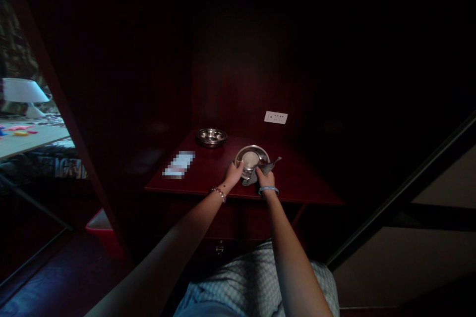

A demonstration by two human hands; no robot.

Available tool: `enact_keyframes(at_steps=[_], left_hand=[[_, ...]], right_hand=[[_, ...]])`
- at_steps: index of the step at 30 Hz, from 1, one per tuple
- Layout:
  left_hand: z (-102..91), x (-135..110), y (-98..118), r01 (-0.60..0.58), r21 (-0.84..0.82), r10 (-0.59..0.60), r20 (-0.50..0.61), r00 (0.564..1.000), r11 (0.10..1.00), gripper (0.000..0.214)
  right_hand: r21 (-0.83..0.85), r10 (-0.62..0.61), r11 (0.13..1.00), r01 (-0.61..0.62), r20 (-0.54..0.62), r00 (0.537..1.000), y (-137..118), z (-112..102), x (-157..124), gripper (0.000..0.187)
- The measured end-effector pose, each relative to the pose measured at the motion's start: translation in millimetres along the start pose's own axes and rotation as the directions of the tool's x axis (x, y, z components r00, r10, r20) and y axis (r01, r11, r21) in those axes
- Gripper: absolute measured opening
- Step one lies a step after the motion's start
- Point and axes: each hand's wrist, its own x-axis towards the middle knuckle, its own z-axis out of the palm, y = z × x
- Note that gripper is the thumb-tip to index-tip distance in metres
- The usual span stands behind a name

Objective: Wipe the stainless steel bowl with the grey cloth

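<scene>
A shiny metal bowl (pixel 251 158) is tilted toward me above the dark red desktop (pixel 208 173). My left hand (pixel 233 174) grips its left rim, thumb on the inside. At the bowl's lower right, my right hand (pixel 265 178) is closed on a grey cloth (pixel 250 178), which touches the rim and hangs below it. One corner of the cloth sticks out to the right. Further back on the left stand metal bowls (pixel 211 137), seemingly stacked, apart from both hands.
A blurred pale rectangle (pixel 179 164) lies on the desktop's left. A white socket plate (pixel 275 118) is on the back panel. Dark side walls enclose the desk. A red bin (pixel 101 223) stands on the floor at left, near a table with a lamp (pixel 26 91).
</scene>
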Motion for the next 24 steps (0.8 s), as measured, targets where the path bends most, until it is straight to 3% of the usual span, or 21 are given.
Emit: enact_keyframes(at_steps=[14,24], left_hand=[[-1.6,-1.6,4.3,-0.062,0.051,0.06,0.03,0.998,0.997,0.021],[-1.8,-3.4,6.9,-0.007,0.058,0.007,0.014,1.0,0.998,0.021]], right_hand=[[-0.025,0.013,1.0,-0.013,-0.008,1.0,-1.3,0.0,0.1,0.03],[0.027,0.01,1.0,-0.01,-0.001,1.0,4.8,1.3,2.6,0.031]])
